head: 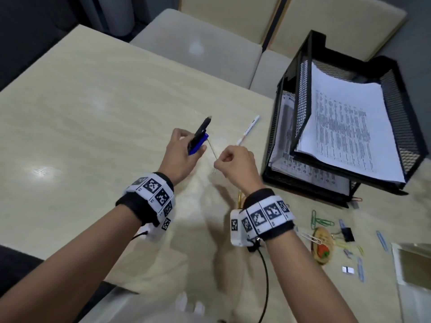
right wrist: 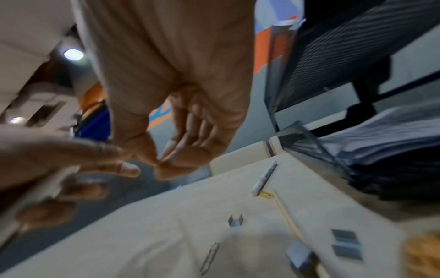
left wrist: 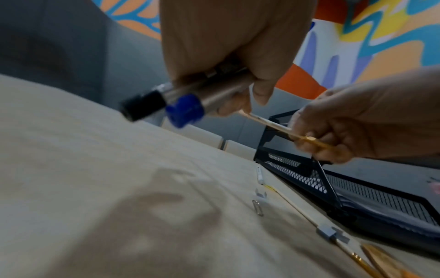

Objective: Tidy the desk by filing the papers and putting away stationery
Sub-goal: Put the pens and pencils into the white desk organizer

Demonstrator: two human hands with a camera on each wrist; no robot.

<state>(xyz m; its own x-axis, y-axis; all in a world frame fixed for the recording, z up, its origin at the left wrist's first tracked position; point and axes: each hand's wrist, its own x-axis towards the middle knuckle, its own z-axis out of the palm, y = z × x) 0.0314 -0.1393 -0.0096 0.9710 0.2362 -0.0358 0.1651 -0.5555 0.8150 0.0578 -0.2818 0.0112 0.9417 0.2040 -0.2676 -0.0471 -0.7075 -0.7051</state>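
Note:
My left hand (head: pixel 186 142) is raised above the desk and grips two markers (head: pixel 200 136) side by side, one black and one with a blue cap (left wrist: pixel 184 110). My right hand (head: pixel 221 162) is just to its right and pinches a thin gold-banded pen (left wrist: pixel 273 125), whose far end points toward the left fingers. A white pen (head: pixel 249 129) lies on the desk beyond the right hand, beside the black mesh two-tier tray (head: pixel 300 94). Printed papers (head: pixel 345 129) fill both tiers.
Coloured paper clips (head: pixel 321 221), a black binder clip (head: pixel 347 233), staple strips (head: pixel 348 269) and a round wooden piece (head: pixel 323 248) lie scattered at the right front. A clear box (head: pixel 412 264) sits at the right edge. Beige chairs (head: pixel 198 50) stand past the desk.

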